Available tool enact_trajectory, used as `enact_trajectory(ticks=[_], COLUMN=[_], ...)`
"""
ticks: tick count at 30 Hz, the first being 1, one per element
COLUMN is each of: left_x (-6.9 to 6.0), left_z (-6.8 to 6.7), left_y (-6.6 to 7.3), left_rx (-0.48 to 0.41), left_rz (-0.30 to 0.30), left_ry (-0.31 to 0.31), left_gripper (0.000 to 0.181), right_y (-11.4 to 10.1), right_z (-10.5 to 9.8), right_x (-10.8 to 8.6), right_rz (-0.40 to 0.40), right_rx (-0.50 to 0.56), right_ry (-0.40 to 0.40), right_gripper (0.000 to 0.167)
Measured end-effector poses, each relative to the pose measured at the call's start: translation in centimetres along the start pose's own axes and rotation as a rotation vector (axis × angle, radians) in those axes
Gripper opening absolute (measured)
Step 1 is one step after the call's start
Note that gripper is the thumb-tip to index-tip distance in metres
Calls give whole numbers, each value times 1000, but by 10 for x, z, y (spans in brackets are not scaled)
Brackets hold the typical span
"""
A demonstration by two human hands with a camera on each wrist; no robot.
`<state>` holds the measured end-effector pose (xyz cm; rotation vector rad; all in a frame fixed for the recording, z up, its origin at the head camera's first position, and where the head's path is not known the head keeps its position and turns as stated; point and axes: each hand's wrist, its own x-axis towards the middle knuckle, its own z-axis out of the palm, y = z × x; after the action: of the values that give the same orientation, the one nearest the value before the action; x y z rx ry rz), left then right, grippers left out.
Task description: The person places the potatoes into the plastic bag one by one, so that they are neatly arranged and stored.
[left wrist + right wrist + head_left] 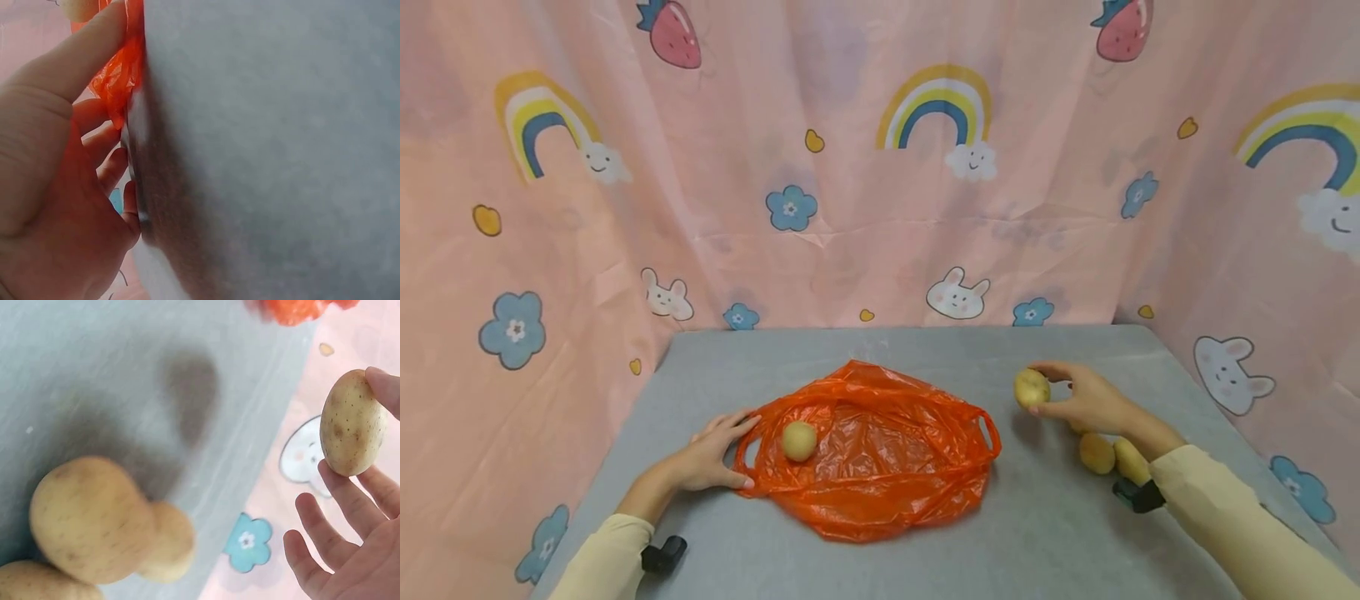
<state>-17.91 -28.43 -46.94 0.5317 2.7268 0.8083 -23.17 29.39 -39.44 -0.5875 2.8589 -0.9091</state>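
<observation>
An orange-red plastic bag (880,500) lies spread on the table with its mouth facing up. One potato (799,441) sits at its left part. My left hand (718,454) touches the bag's left handle, thumb and fingers wide apart; in the left wrist view some crinkled bag film (119,81) lies between thumb and forefinger. To the right of the bag, my right hand (1086,404) pinches a speckled potato (353,422) between thumb and fingertips, above the table. Below that hand rest several loose potatoes (90,519), partly hidden by the wrist in the head view.
The grey table (925,558) is enclosed at the back and sides by a pink printed curtain (850,275). The bag's right handle (991,435) stands as a loop toward the right hand. Dark wrist-worn devices (664,555) show below both sleeves.
</observation>
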Motion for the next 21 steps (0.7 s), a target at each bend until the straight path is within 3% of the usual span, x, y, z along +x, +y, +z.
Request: enact_trajectory(ticks=[13, 21], left_x=[0, 1], left_z=[-2, 1], left_y=[-4, -6], left_rx=[-4, -12], left_rz=[-16, -17], left_ry=[12, 1], left_gripper=[101, 102], right_y=[-33, -54], right_z=[5, 11], right_x=[6, 8], right_rz=[-48, -83], right_rx=[43, 83], right_ry=[9, -25], right_gripper=[67, 66])
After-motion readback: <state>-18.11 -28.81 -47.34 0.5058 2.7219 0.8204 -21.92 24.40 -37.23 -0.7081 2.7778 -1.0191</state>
